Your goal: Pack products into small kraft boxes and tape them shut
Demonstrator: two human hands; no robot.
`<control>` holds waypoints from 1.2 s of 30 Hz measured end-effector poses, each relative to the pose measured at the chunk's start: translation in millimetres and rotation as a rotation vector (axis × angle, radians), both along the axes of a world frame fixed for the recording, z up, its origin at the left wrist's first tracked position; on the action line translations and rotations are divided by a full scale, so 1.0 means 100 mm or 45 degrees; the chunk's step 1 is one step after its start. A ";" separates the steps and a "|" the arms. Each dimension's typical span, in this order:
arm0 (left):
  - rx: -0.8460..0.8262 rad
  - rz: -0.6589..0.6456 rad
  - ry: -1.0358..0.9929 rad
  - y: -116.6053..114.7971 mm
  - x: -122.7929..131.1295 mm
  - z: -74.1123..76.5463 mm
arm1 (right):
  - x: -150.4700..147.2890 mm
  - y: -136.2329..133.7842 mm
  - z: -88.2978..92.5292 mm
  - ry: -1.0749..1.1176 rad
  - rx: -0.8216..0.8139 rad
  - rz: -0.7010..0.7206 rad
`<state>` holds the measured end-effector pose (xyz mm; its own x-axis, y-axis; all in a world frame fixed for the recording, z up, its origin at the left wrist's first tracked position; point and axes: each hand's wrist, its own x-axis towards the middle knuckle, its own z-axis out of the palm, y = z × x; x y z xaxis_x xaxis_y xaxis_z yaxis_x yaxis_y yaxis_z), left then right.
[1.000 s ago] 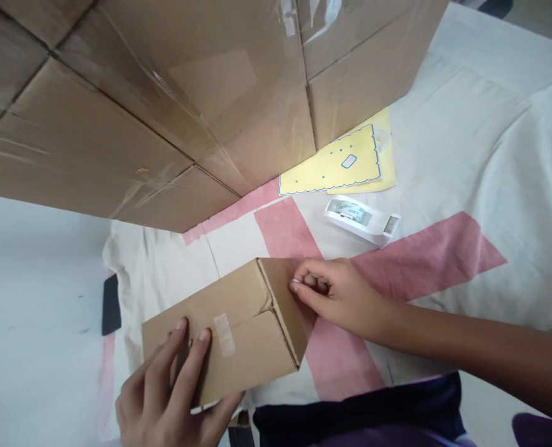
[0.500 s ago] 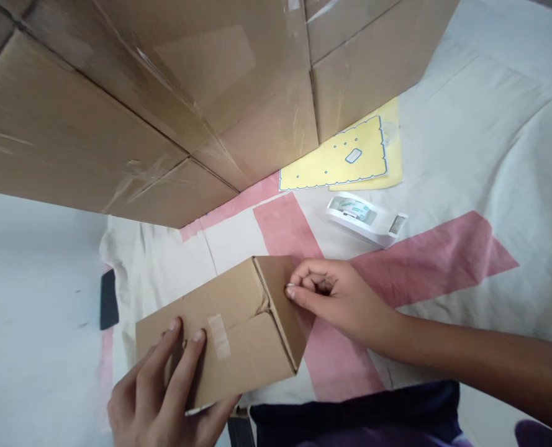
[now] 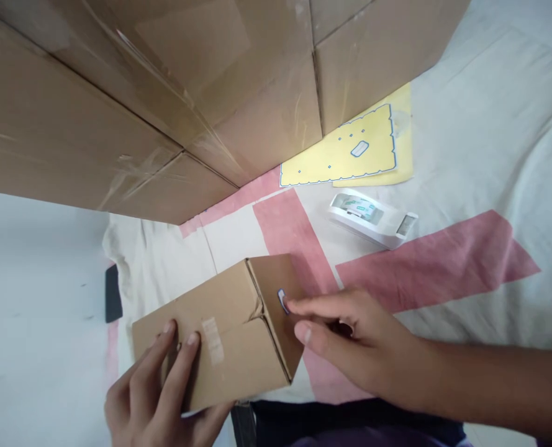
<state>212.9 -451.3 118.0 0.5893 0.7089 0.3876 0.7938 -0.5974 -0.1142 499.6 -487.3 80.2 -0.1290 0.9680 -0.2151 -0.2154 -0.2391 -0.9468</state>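
A small brown cardboard box (image 3: 231, 329) lies tilted near the front, a strip of clear tape across its top seam. My left hand (image 3: 149, 391) grips its left end, fingers on top and thumb underneath. On the box's right end face sits a small white paper piece with a blue outline (image 3: 282, 300). The index fingertip of my right hand (image 3: 350, 335) touches the edge of that piece, with the thumb held apart below it. Nothing shows between the right thumb and index finger; the other right fingers are partly hidden.
A large taped cardboard box (image 3: 252, 87) stands behind. Yellow paper sheets (image 3: 378, 146) with a blue-outlined pattern lie at its foot. A white tape dispenser (image 3: 373, 217) rests on the pink-and-white cloth (image 3: 480, 261). A dark object (image 3: 113, 295) is at the left edge.
My right hand has loosened its pinch, leaving the small paper piece against the box's end face, and the index finger now points onto it. My left hand keeps its hold.
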 end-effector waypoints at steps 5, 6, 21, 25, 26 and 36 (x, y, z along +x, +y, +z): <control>-0.009 0.008 0.027 0.00 0.01 0.02 | -0.02 -0.12 -0.05 -0.025 0.068 -0.079; -0.006 0.013 0.025 0.00 0.02 0.02 | -0.03 -0.12 -0.07 -0.032 0.072 -0.090; 0.003 0.005 0.037 0.01 0.01 0.00 | -0.03 -0.10 -0.10 -0.252 0.094 -0.060; 0.012 0.005 0.041 0.01 0.00 0.00 | -0.06 -0.08 -0.12 -0.274 0.094 -0.065; 0.007 0.008 0.040 0.01 0.00 0.00 | -0.06 -0.07 -0.13 -0.271 0.105 -0.080; -0.010 0.037 0.030 -0.01 0.01 0.01 | -0.01 0.16 -0.24 -0.197 0.298 -0.112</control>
